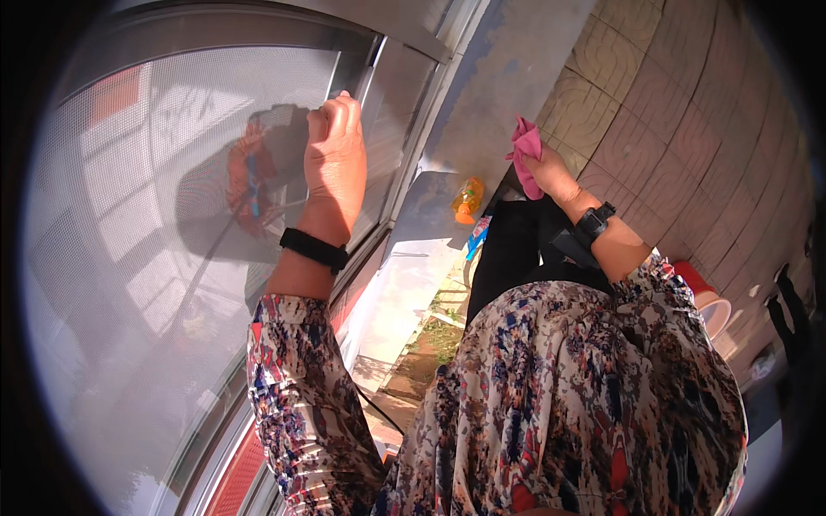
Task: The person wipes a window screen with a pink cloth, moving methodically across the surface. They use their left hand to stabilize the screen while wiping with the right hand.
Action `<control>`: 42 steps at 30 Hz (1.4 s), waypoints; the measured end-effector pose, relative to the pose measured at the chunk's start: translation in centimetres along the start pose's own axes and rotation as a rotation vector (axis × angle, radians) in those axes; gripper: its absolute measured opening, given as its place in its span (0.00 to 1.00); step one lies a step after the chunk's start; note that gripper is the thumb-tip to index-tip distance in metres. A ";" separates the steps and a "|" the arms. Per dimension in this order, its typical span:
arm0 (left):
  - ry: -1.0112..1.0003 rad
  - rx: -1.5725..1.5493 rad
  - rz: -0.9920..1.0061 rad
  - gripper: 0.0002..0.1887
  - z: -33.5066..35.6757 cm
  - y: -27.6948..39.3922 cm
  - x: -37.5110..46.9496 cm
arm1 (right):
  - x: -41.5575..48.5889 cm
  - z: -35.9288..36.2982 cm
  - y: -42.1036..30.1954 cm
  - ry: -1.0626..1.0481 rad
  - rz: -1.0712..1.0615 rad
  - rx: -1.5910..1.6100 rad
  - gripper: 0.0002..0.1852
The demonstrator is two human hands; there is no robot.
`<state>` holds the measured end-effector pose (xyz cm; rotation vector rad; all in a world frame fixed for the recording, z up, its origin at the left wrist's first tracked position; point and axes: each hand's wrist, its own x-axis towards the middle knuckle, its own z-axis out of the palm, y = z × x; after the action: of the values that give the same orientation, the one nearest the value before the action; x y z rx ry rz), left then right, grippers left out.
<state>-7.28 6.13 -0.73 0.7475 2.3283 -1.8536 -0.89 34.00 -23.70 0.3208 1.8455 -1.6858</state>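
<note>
My left hand [335, 145] is raised against the window, beside the edge of its mesh screen [193, 277] and the metal window frame [371, 97]. Its fingers curl away from me and the fingertips are hidden, so I cannot tell whether they grip the frame. A crumpled pink cloth [527, 151] is held in my right hand [554, 175], out over the outer side of the window ledge [510, 71]. On that ledge, between my two arms, lies a bottle of yellow liquid [473, 190] with an orange cap. A dim reflection shows in the window.
Patterned paving tiles [645, 135] spread below on the right. A red bucket [692, 277] with a pale inside is partly hidden behind my right sleeve. Beneath the ledge, sunlit ground with some plants [445, 335] shows beside my legs.
</note>
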 end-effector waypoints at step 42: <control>-0.029 -2.758 -1.542 0.16 1.8 10.0 -8.9 | 3.9 11.4 -18.0 0.041 -0.650 0.059 0.30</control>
<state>4.27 3.07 -7.13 1.2291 -1.9139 -1.9414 -10.92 19.34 -11.32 -0.2587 2.0677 -2.1638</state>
